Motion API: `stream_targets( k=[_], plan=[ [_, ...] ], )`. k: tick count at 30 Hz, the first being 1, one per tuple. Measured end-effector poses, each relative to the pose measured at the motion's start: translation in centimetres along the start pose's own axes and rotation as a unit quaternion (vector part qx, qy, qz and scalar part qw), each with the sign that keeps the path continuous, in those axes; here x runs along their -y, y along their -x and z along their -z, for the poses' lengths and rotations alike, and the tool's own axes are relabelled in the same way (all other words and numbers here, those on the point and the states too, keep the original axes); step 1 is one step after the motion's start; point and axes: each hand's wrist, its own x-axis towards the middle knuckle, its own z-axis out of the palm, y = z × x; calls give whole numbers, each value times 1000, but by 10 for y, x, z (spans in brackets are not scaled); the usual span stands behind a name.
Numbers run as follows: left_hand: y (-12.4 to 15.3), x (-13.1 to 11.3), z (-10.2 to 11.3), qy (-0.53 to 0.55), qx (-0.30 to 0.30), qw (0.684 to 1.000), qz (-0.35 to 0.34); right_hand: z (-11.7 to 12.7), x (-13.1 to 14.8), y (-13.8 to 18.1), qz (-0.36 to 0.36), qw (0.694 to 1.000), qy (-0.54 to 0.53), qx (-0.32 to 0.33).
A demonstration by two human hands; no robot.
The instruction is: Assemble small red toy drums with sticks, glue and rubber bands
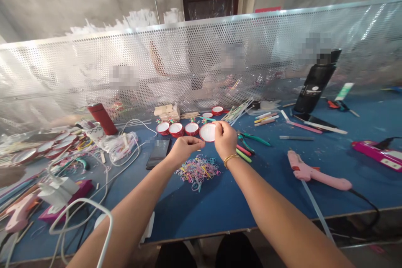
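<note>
My right hand (225, 139) is closed on a small round white disc with a red rim (207, 132), held upright above the blue table (220, 201). My left hand (184, 147) is pinched shut just left of the disc; what it holds is too thin to make out. A loose heap of coloured rubber bands (197, 171) lies directly below both hands. A gold bracelet sits on my right wrist.
Three red-rimmed white cups (176, 129) stand in a row behind my hands. A phone (158, 153), green pliers (253, 138), pink glue gun (317, 173), black bottle (315, 83), red flask (102, 118) and white cables (78, 213) lie around. A perforated metal screen (201, 63) backs the table.
</note>
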Motion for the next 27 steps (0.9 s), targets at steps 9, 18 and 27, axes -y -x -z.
stream_targets(
  k=[9,18,27],
  plan=[
    [-2,-1,3,3,-8,1000,-2,-2,-3,-1,-29,999,-30,8],
    [-2,0,4,1,-2,1000,-1,-3,-1,0,-49,997,-53,1],
    [-1,-1,4,-3,16,1000,-19,-3,-1,0,-54,997,-56,1]
  ],
)
